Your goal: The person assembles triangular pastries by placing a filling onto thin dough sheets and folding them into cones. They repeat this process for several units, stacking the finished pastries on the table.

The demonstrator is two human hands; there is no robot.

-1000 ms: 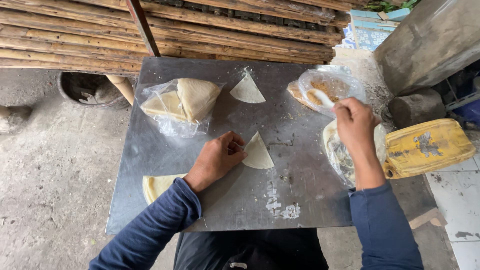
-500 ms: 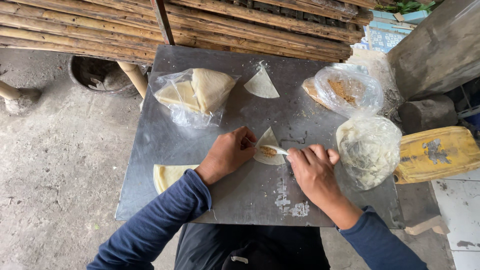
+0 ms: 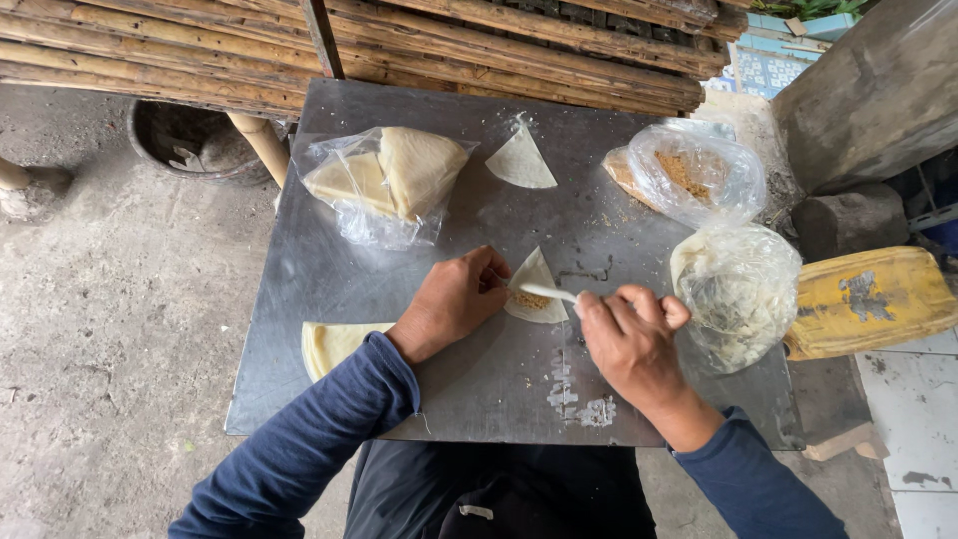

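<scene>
A pale triangular dough wrapper (image 3: 537,275) lies in the middle of the grey metal table (image 3: 479,389). My left hand (image 3: 454,299) presses on its left edge. My right hand (image 3: 631,339) is shut on a white spoon (image 3: 547,292), whose tip rests on the wrapper beside a small heap of brownish filling (image 3: 531,299). A second triangular wrapper (image 3: 521,160) lies at the far side of the table.
A clear bag of folded wrappers (image 3: 384,180) sits at the back left. A stack of wrappers (image 3: 334,344) lies at the front left. Two plastic bags of filling (image 3: 689,170) (image 3: 738,289) stand at the right, next to a yellow container (image 3: 868,299). Bamboo poles (image 3: 399,45) run behind.
My right hand came from the bags at the right with the spoon over to the middle wrapper, and filling now lies on it. My left hand stayed on the wrapper.
</scene>
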